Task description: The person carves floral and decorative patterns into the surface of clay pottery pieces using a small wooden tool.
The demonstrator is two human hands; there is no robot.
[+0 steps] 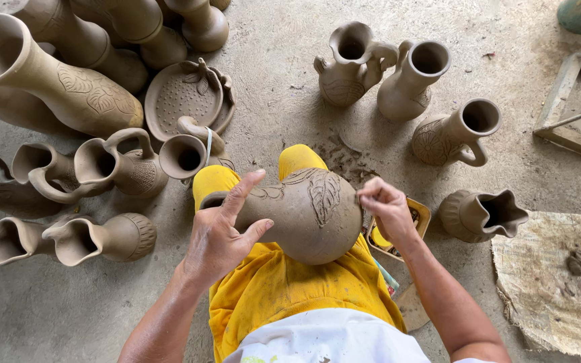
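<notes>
Grey concrete floor (284,67) fills the view, crowded with unfired clay ware. At the centre a clay vase (304,212) lies on its side across the person's lap, on yellow trousers (284,282), neck pointing to nine o'clock and a carved leaf facing up. The left hand (220,235) wraps the neck, fingers spread over it and thumb underneath, holding the vase steady. The right hand (384,205) sits at three o'clock of the vase's belly, fingertips pinched narrow against the clay; whether they grip a small tool I cannot tell.

Just beyond the right hand, at four o'clock, a small yellow tray (419,214) rests on the floor, its contents mostly hidden by the hand. At three o'clock a ruffled pot (480,214) lies tipped over, mouth open and hollow. From twelve to two o'clock stand three jugs (411,81), all hollow inside. At eleven o'clock a dotted dish (183,97) leans among the pieces. From nine to ten o'clock, handled pitchers (112,165) lie with dark, hollow mouths, and tall vases (48,77) lie above them. At four o'clock a dirty cloth (559,282) covers the floor.
</notes>
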